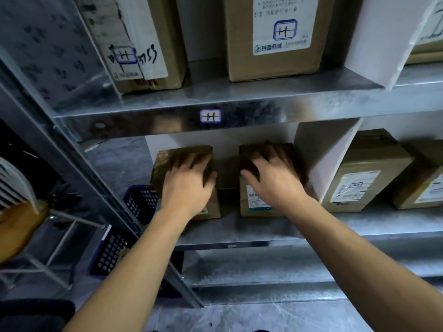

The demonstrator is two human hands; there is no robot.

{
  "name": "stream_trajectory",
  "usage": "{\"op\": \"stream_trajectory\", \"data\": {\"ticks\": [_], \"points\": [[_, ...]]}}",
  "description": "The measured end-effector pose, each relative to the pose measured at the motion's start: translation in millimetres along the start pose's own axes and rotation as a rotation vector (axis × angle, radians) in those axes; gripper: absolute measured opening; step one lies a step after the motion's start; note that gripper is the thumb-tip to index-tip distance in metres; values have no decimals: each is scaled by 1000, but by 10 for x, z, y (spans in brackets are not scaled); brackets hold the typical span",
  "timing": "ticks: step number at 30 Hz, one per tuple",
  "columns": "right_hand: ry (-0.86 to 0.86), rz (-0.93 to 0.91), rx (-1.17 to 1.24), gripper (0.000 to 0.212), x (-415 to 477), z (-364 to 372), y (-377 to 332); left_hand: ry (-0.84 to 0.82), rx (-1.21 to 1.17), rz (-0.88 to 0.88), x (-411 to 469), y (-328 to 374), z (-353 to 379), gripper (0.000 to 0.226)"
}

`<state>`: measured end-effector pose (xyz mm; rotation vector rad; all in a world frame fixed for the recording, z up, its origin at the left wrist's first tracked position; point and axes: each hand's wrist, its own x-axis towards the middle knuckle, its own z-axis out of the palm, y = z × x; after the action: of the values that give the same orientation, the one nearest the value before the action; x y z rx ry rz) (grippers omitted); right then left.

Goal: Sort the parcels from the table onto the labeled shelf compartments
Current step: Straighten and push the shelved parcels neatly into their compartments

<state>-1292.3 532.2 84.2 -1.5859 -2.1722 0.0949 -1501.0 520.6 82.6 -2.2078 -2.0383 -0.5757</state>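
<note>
**Metal shelving, lower compartment: both hands laid on two parcels**

Head view. Galvanised metal shelving [239, 232] fills most of the picture, and it is seen from close in front and slightly above. A small tag marked H [210, 116] is stuck on the front edge of the upper board. On that board two tall cartons are stood upright, the left carton [143, 44] and the middle carton [275, 32], each with a label marked H.

Below the tag, two brown parcels are stood side by side on the lower board with a narrow gap between them. The left parcel [165, 161] is covered by the left hand [187, 185], whose fingers are spread wide and laid on its upper face, with the thumb at its right edge. The right parcel [247, 197] is covered likewise by the right hand [271, 178], fingers splayed and nothing clasped. The fingertips are blurred and in shadow, so it cannot be told whether they bend over the rear edges.

The right parcel is set just beside a white divider [321, 159]. Beyond the divider, two more labelled cartons [364, 173] are seen leaning in the next compartment. At lower left, outside the frame, a blue basket [141, 202] is seen.
</note>
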Motion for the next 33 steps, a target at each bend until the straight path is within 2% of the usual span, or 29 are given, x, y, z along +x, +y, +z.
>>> {"op": "stream_trajectory", "data": {"ticks": [4,10,14,23,30,33], "points": [[-146,-95,118,53,137,88,-338,29,23,-94,-83,-401,-61,52],[-313,-37,230,54,380,324,-736,-92,-51,-173,-119,-605,-93,58],[-317,17,271,47,421,440,-818,-114,-117,-173,-138,-620,-110,47],[-227,12,344,39,349,599,-910,-99,-138,-165,-173,-721,-140,44],[-209,-19,252,42,308,527,-857,-106,-132,-158,-178,-727,-162,47],[-131,-38,181,40,131,407,-776,-32,-137,-100,-241,-661,-179,44]]}}
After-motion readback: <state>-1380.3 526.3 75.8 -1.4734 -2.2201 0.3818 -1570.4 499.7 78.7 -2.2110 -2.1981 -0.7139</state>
